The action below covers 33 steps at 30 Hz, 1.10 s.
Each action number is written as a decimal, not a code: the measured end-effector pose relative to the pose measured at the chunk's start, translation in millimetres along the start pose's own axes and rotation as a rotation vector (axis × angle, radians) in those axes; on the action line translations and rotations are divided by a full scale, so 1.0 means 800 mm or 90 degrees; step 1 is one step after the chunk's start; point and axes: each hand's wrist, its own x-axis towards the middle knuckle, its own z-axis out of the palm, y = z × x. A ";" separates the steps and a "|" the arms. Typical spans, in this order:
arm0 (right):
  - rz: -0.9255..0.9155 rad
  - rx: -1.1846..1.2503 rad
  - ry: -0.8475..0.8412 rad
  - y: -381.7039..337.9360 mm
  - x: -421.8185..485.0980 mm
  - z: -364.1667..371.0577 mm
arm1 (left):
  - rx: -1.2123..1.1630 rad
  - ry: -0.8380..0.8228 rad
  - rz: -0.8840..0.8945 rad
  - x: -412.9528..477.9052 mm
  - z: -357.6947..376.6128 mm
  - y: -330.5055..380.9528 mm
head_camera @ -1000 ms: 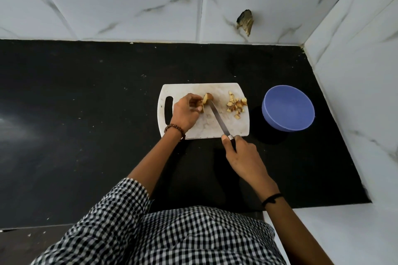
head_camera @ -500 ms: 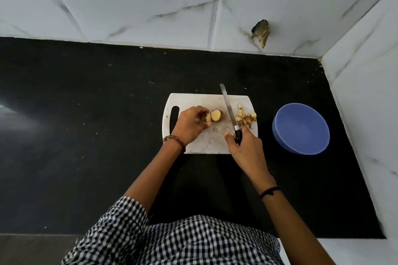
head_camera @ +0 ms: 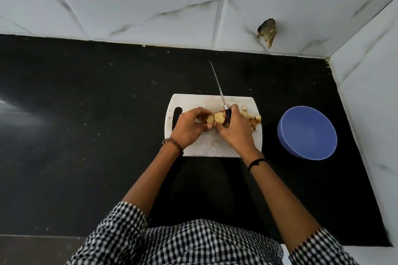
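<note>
A white cutting board [head_camera: 206, 101] lies on the black counter. Over its middle my left hand [head_camera: 189, 129] pinches one yellowish, brown-skinned piece of ginger [head_camera: 209, 120]. My right hand [head_camera: 234, 131] grips the black handle of a knife [head_camera: 218, 86] and also touches a second ginger piece [head_camera: 219, 117] with its fingers. The blade points away from me, past the board's far edge. The two pieces sit cut face up, side by side. A small pile of chopped ginger bits [head_camera: 254, 119] lies at the board's right side, partly hidden by my right hand.
An empty blue bowl [head_camera: 307, 132] stands on the black counter [head_camera: 86, 135] right of the board. White marble-look tiles form the back wall and the right wall. A broken hole [head_camera: 267, 31] shows in the back wall. The counter's front edge runs near my checked shirt.
My right hand moved forward and left with the knife, from cutting to meeting my left hand at the ginger. The blade now points away, off the food. The ginger shows as two pieces.
</note>
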 end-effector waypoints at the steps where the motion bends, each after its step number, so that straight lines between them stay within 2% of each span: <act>1: -0.003 0.003 0.000 0.000 0.001 0.000 | -0.002 0.001 -0.002 0.000 0.000 -0.001; 11: 0.037 0.047 0.046 0.012 -0.002 0.003 | 0.011 0.186 -0.053 0.017 -0.022 -0.011; 14: 0.039 0.053 0.045 0.014 -0.004 0.004 | 0.081 0.236 -0.027 0.026 -0.026 -0.019; 20: 0.038 0.079 0.050 0.012 -0.006 0.003 | 0.234 0.235 -0.018 0.032 -0.032 -0.024; 25: 0.044 0.139 0.065 0.010 -0.014 0.000 | 0.373 0.259 0.088 0.016 -0.025 -0.010; 27: 0.052 0.173 0.069 0.012 -0.017 0.001 | 0.373 0.224 0.165 0.008 -0.017 -0.004; 29: 0.074 0.220 0.049 0.014 -0.018 0.002 | 0.300 0.132 0.212 0.002 -0.006 -0.001; 31: 0.106 0.299 0.015 0.015 -0.019 0.002 | 0.178 0.032 0.196 -0.005 0.006 0.003; 33: 0.135 0.379 -0.015 0.013 -0.021 -0.002 | 0.071 -0.013 0.169 -0.010 0.015 0.006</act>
